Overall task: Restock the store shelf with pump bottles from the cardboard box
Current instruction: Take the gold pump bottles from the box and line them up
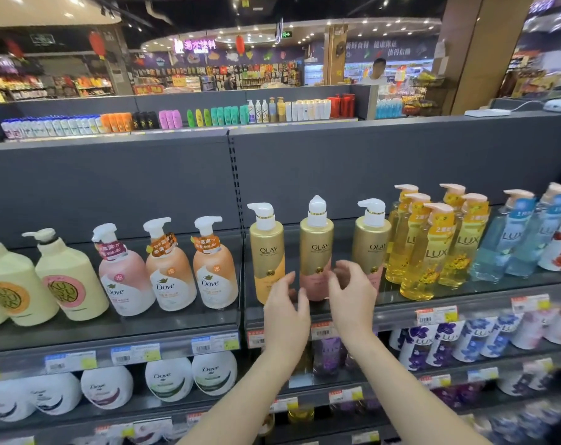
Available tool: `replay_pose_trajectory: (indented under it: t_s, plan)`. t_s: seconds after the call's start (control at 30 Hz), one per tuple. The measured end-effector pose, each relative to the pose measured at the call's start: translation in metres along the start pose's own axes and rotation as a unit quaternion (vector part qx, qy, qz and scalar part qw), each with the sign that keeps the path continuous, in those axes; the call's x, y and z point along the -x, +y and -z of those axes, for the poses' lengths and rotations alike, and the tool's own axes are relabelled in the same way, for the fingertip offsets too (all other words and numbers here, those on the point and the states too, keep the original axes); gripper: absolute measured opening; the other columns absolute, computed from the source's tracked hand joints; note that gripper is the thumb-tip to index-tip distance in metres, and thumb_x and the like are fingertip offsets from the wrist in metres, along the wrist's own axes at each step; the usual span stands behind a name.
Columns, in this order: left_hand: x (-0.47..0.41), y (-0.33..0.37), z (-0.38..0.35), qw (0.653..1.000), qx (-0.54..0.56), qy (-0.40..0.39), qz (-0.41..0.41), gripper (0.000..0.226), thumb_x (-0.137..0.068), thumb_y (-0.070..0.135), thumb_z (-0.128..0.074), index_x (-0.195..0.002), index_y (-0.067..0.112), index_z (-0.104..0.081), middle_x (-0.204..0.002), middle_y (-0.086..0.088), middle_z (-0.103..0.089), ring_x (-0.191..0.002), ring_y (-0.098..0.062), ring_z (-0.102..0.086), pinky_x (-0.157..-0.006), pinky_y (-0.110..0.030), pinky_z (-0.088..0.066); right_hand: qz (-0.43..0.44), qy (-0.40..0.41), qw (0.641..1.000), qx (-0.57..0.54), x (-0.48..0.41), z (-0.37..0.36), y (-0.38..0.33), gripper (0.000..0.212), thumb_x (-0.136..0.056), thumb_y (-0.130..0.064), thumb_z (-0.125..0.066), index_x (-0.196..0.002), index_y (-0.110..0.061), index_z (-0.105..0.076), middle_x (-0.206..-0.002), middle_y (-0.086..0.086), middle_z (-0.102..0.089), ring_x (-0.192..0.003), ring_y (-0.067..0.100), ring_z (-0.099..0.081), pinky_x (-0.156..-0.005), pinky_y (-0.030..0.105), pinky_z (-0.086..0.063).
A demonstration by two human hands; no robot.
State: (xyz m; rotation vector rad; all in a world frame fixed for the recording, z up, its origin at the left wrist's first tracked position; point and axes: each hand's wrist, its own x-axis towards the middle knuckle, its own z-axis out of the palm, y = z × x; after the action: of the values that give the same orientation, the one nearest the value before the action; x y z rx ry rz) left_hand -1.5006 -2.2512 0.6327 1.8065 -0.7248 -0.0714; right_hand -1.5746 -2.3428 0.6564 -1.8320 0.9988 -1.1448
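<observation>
3 gold Olay pump bottles stand upright on the top shelf (401, 308). The middle bottle (316, 252) sits between both raised hands. The left hand (285, 311) and right hand (353, 295) are spread, fingers loosely curled, just beside its lower part, gripping nothing.

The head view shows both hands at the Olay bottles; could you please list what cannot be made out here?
- Cardboard box: not in frame.
- Middle Olay bottle: base hidden by left hand and right hand; contact unclear.
- Price tags: print too small.
- Lower-right bottles: blurred.
</observation>
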Motion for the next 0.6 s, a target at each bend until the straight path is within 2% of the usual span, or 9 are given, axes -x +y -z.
replay_pose_trajectory:
  t_s: [0.07, 0.1, 0.2, 0.3, 0.37, 0.43, 0.5, 0.6]
  plan:
    - [-0.009, 0.007, -0.013, 0.998, -0.023, -0.034, 0.045, 0.06, -0.103, 0.024, -0.057, -0.157, 0.01, -0.036, -0.157, -0.007, -0.046, -0.142, -0.022, -0.047, -0.118, -0.037, -0.037, 0.008, -0.025, 1.0, 0.012, -0.007, -0.001, 0.006, 0.039, -0.096, -0.018, -0.066, -0.135, -0.014, -0.061, -0.126, 0.001, -0.069, -0.118, 0.014, -0.063, -0.1, 0.027, -0.048]
    - [-0.012, 0.009, -0.018, 0.997, -0.031, -0.044, 0.062, 0.064, -0.104, 0.024, -0.056, -0.16, 0.007, -0.03, -0.161, -0.01, -0.04, -0.147, -0.025, -0.041, -0.118, -0.036, -0.033, 0.004, -0.047, 0.999, 0.013, -0.009, -0.003, 0.008, 0.046, -0.097, -0.018, -0.066, -0.142, -0.013, -0.056, -0.135, 0.003, -0.065, -0.126, 0.016, -0.059, -0.105, 0.029, -0.046]
    - [-0.02, 0.011, -0.028, 0.995, -0.031, -0.055, 0.08, 0.063, -0.105, 0.023, -0.053, -0.16, 0.005, -0.028, -0.159, -0.013, -0.042, -0.146, -0.027, -0.042, -0.115, -0.033, -0.035, -0.017, -0.121, 0.992, 0.007, -0.015, -0.005, 0.012, 0.064, -0.097, -0.021, -0.066, -0.155, -0.015, -0.039, -0.149, 0.001, -0.053, -0.14, 0.016, -0.047, -0.11, 0.025, -0.036]
    - [-0.022, 0.009, -0.034, 0.995, -0.029, -0.045, 0.089, 0.059, -0.104, 0.023, -0.056, -0.157, 0.007, -0.037, -0.15, -0.01, -0.054, -0.139, -0.025, -0.052, -0.112, -0.033, -0.041, -0.044, -0.171, 0.984, -0.036, -0.022, -0.007, 0.022, 0.065, -0.096, -0.027, -0.066, -0.155, -0.021, -0.04, -0.137, -0.006, -0.063, -0.13, 0.011, -0.056, -0.098, 0.013, -0.04]
    - [-0.022, 0.007, -0.035, 0.996, -0.038, -0.032, 0.079, 0.054, -0.102, 0.026, -0.059, -0.152, 0.009, -0.046, -0.141, -0.008, -0.063, -0.131, -0.024, -0.058, -0.109, -0.035, -0.047, -0.05, -0.178, 0.981, -0.056, -0.025, -0.009, 0.028, 0.06, -0.096, -0.028, -0.066, -0.152, -0.024, -0.044, -0.126, -0.007, -0.069, -0.121, 0.006, -0.062, -0.084, 0.001, -0.044]
    - [-0.022, 0.008, -0.035, 0.996, -0.042, -0.027, 0.07, 0.05, -0.101, 0.028, -0.06, -0.147, 0.01, -0.053, -0.131, -0.005, -0.069, -0.124, -0.021, -0.063, -0.104, -0.038, -0.052, -0.058, -0.179, 0.978, -0.084, -0.026, -0.01, 0.031, 0.06, -0.098, -0.025, -0.064, -0.154, -0.025, -0.042, -0.123, -0.009, -0.069, -0.113, 0.0, -0.063, -0.077, -0.004, -0.043]
    - [-0.022, 0.01, -0.035, 0.996, -0.045, -0.02, 0.069, 0.046, -0.101, 0.027, -0.06, -0.143, 0.01, -0.056, -0.125, -0.002, -0.071, -0.118, -0.018, -0.065, -0.099, -0.033, -0.053, -0.056, -0.182, 0.977, -0.096, -0.026, -0.008, 0.029, 0.06, -0.099, -0.024, -0.063, -0.155, -0.026, -0.04, -0.125, -0.01, -0.068, -0.112, -0.001, -0.063, -0.082, -0.001, -0.046]
    - [-0.021, 0.015, -0.036, 0.997, -0.042, -0.015, 0.069, 0.032, -0.101, 0.025, -0.061, -0.131, 0.014, -0.062, -0.108, 0.005, -0.071, -0.104, -0.013, -0.067, -0.086, -0.024, -0.052, -0.049, -0.188, 0.976, -0.097, -0.027, -0.009, 0.032, 0.058, -0.1, -0.026, -0.062, -0.154, -0.027, -0.04, -0.129, -0.009, -0.067, -0.118, 0.002, -0.063, -0.099, 0.022, -0.053]
